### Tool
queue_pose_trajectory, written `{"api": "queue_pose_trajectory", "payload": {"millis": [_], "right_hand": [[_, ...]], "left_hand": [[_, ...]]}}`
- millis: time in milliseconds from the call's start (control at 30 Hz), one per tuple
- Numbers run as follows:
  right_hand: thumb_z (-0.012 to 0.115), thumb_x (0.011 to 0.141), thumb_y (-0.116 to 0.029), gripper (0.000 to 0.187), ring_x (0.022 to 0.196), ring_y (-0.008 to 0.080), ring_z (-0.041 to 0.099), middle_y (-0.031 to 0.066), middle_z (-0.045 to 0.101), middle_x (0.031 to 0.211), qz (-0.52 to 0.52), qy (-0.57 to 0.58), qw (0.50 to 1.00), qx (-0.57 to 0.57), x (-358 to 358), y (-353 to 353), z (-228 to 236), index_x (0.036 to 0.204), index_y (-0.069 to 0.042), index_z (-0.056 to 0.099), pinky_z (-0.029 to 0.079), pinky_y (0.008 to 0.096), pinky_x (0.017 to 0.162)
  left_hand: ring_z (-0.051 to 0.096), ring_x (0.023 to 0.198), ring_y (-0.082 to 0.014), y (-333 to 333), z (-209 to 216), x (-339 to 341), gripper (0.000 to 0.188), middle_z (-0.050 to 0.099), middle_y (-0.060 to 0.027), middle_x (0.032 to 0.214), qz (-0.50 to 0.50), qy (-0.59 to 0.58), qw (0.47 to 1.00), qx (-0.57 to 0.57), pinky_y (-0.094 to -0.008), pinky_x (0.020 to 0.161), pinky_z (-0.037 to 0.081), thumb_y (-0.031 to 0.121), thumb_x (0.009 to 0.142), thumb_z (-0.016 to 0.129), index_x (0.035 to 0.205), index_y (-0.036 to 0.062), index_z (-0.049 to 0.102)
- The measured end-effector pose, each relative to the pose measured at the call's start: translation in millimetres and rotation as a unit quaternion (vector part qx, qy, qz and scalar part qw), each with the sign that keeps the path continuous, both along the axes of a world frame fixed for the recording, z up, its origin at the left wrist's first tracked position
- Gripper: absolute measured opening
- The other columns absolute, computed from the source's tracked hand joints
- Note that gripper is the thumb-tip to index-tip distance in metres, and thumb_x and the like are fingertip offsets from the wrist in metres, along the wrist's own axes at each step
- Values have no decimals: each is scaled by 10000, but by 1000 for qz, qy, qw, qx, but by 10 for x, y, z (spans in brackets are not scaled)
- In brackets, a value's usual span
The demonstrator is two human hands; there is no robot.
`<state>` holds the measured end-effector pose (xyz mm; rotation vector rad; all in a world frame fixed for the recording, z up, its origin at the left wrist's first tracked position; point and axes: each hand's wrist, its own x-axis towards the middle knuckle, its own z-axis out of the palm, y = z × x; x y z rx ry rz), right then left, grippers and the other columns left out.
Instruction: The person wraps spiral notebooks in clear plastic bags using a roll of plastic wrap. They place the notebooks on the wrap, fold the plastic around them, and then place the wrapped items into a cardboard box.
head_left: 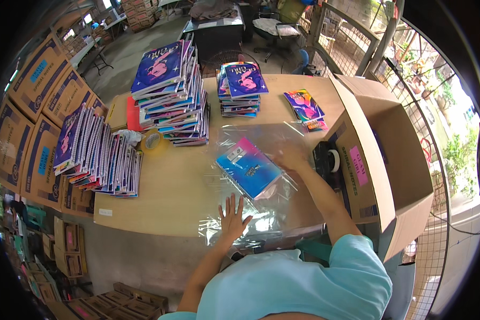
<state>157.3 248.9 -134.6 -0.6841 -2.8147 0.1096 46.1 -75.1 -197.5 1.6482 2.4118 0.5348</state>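
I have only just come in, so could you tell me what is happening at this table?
A person in a light blue shirt stands at a wooden table with a clear plastic sheet spread over it. A small stack of blue spiral notebooks lies on the sheet. The left hand rests flat on the plastic's near edge; the right hand is beside the stack, blurred. More notebook piles stand behind, and an open cardboard box and tape dispenser are to the right.

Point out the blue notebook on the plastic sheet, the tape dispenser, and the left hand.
blue notebook point(248, 168), head view, middle of its cover
tape dispenser point(328, 162), head view, on its black body beside the roll
left hand point(232, 216), head view, back of the hand
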Motion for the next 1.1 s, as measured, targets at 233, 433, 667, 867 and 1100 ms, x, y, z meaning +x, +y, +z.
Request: {"api": "queue_pose_trajectory", "payload": {"millis": [233,433,667,867,1100], "right_hand": [[588,838,-595,601,1196,401,480,234,550,1247,-147,-35,974,-171,-730,-215,141,1048,-39,674,421,495,963],[754,733,-540,792,1176,327,520,249,534,1240,-184,93,889,-410,-549,-350,-331,1239,9,491,427,418,988],[924,570,-169,967,1141,207,531,127,511,1269,-6,437,748,-500,459,-1462,62,1343,-31,359,459,363,958],[879,616,-422,1148,1324,278,360,133,437,1379,-92,483,650,-579,610,-1757,-221,1469,-51,208,279,402,1127],[878,513,-477,971,1279,328,367,123,492,1252,-20,262,964,48,844,-1974,1920,1274,-31,471,324,455,1064]], "left_hand": [[398,1251,-383,682,-326,-276,720,340,-247,1437,292,-461,807,228,-449,1045,322,435,916,608,1406,-26,355],[379,1291,-269,1042,470,-87,849,386,-216,1389,262,-591,703,296,-352,1086,294,437,913,628,1448,-47,181],[400,1264,-286,489,876,210,885,356,-201,1421,73,-458,816,345,-417,1065,323,303,798,759,1434,-11,231],[288,1370,-313,297,588,109,1076,200,-212,1511,48,-381,857,343,-414,1105,294,336,725,839,1475,-33,161],[288,1370,-364,114,2179,-565,761,179,-166,1531,-179,-37,960,211,-455,1108,304,319,685,851,1349,168,511]]}}
